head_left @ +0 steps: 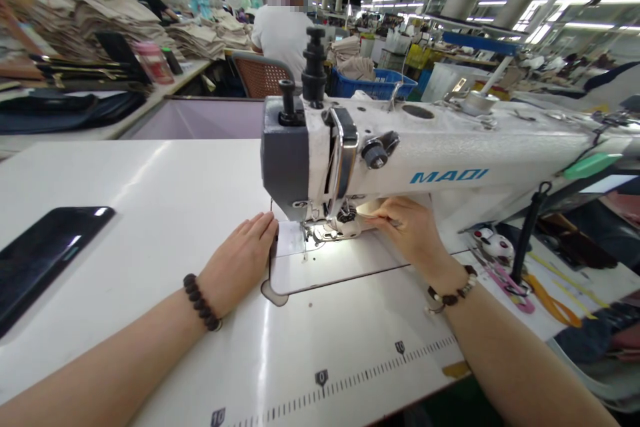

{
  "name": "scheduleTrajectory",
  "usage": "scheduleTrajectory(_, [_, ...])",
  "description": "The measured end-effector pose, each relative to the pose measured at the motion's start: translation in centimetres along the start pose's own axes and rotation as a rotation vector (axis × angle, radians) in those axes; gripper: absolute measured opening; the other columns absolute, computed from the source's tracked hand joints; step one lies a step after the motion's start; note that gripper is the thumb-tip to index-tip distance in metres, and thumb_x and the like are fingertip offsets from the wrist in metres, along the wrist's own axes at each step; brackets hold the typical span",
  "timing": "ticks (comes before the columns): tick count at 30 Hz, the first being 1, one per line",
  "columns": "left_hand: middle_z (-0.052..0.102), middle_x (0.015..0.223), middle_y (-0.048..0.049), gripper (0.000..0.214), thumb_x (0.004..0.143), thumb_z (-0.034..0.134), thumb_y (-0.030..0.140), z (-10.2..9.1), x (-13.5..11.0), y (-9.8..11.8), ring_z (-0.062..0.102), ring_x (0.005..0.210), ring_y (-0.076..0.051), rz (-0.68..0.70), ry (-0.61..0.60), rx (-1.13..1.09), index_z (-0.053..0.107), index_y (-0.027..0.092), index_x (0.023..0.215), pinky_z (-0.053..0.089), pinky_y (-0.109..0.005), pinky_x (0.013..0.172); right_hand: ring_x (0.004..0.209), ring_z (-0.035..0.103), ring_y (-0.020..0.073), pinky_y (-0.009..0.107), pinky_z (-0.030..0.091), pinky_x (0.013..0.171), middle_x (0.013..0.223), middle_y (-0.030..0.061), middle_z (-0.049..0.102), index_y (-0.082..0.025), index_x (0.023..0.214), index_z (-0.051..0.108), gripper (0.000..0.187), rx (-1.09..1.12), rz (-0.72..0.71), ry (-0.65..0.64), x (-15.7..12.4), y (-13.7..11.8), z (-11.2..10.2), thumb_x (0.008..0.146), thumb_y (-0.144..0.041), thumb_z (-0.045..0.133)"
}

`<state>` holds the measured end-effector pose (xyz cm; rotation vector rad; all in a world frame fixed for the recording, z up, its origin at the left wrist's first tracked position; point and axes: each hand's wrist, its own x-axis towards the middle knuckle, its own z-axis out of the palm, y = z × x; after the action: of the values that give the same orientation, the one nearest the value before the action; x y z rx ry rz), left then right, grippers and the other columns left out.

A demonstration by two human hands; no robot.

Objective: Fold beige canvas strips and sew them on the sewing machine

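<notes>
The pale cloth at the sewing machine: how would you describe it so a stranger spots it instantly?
Find the white MADI sewing machine on its white table. Beside the lit needle, the person's right hand holds a pale beige piece of cloth. Its warm tone sets it apart from the whiter patch by the left hand.

Blue capitals reading MADI (449,176) ran along the white arm of the sewing machine (500,147), toward 3 o'clock from the frame's centre. Toward 6 o'clock, a ruler scale (340,383) printed on the counter (125,213) showed 10, 0 and 10 from left to right, each on a small dark tag.
</notes>
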<state>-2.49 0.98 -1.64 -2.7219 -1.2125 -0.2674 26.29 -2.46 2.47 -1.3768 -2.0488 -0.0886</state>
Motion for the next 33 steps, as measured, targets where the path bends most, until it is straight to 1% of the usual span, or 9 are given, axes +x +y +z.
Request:
scheduleTrajectory(5, [0.054,0.118,-0.0204,0.038,0.085,0.027,0.011,-0.1,0.0,0.0,0.05,0.112,-0.028,-0.012,0.012,-0.017,0.051,0.003,0.114,0.04,-0.045,0.097,0.073,0.059,0.0137,0.025,0.044,0.065,0.084,0.0035,0.064,-0.018,0.085,0.066,0.021,0.098,0.005,-0.224,0.2,0.4,-0.7,0.089,-0.023,0.045])
scheduleTrajectory(12, [0.053,0.119,-0.022,0.039,0.085,0.027,0.01,-0.1,0.1,-0.1,0.048,0.114,-0.029,0.014,-0.04,0.04,0.05,-0.001,0.116,0.039,-0.044,0.098,0.054,0.049,0.0103,0.022,0.036,0.052,0.06,0.0003,0.055,-0.016,0.061,0.06,0.027,0.101,0.056,-0.048,0.1,0.1,-0.1,0.08,-0.036,0.06])
scheduleTrajectory(16, [0.053,0.12,-0.0212,0.039,0.086,0.027,0.01,0.0,0.0,-0.1,0.049,0.113,-0.028,0.01,-0.024,0.04,0.05,0.001,0.116,0.039,-0.043,0.098,0.054,0.05,0.0109,0.022,0.038,0.052,0.059,-0.0013,0.057,-0.017,0.057,0.06,0.028,0.301,0.226,-0.102,0.1,0.5,-0.2,0.075,-0.038,0.062])
scheduleTrajectory(20, [0.052,0.122,-0.0198,0.038,0.087,0.027,0.012,-0.1,0.1,0.0,0.049,0.114,-0.028,-0.002,-0.012,0.034,0.05,0.004,0.116,0.039,-0.043,0.097,0.062,0.057,0.016,0.026,0.043,0.056,0.062,-0.0005,0.062,-0.018,0.065,0.064,0.026,0.378,0.397,-0.066,0.3,1.3,-0.4,0.079,-0.036,0.052])
scheduleTrajectory(23, [0.051,0.122,-0.0198,0.037,0.086,0.028,0.01,-0.5,0.2,0.1,0.049,0.113,-0.027,0.016,-0.011,0.033,0.051,0.005,0.114,0.04,-0.044,0.096,0.07,0.059,0.0189,0.028,0.045,0.06,0.072,0.0018,0.065,-0.017,0.078,0.065,0.022,0.348,0.428,0.015,0.3,1.3,-1.3,0.08,-0.031,0.048])
scheduleTrajectory(26, [0.053,0.12,-0.0204,0.035,0.087,0.03,0.012,-1.8,0.0,0.6,0.051,0.111,-0.027,0.094,-0.009,-0.01,0.052,0.004,0.112,0.041,-0.042,0.095,0.065,0.057,0.0183,0.028,0.043,0.058,0.069,0.0032,0.063,-0.016,0.076,0.062,0.018,0.136,0.321,0.034,-0.7,0.1,-3.4,0.081,-0.025,0.047])
scheduleTrajectory(28, [0.052,0.121,-0.0191,0.036,0.088,0.031,0.014,-3.3,-0.6,1.7,0.052,0.111,-0.025,0.163,0.013,-0.08,0.047,0.004,0.118,0.043,-0.04,0.094,0.065,0.057,0.0178,0.028,0.042,0.06,0.07,0.0053,0.063,-0.016,0.078,0.061,0.02,-0.127,0.113,0.02,-2.4,-1.6,-4.9,0.084,-0.021,0.042])
scheduleTrajectory(31, [0.046,0.131,-0.0155,0.048,0.087,0.039,0.016,-5.4,-2.0,5.0,0.046,0.118,-0.021,0.263,0.049,-0.201,0.028,0.009,0.133,0.043,-0.037,0.096,0.069,0.058,0.0167,0.027,0.043,0.063,0.076,0.0077,0.064,-0.015,0.086,0.06,0.021,-0.327,-0.166,-0.025,-6.1,-5.2,-6.0,0.086,-0.013,0.038])
scheduleTrajectory(33, [0.039,0.136,-0.0153,0.059,0.083,0.047,0.012,-6.3,-2.8,7.8,0.039,0.124,-0.021,0.332,0.063,-0.262,0.02,0.011,0.136,0.038,-0.037,0.101,0.068,0.058,0.0162,0.027,0.044,0.064,0.076,0.0085,0.064,-0.013,0.091,0.059,0.026,-0.311,-0.225,-0.078,-8.6,-8.1,-5.7,0.086,-0.008,0.034])
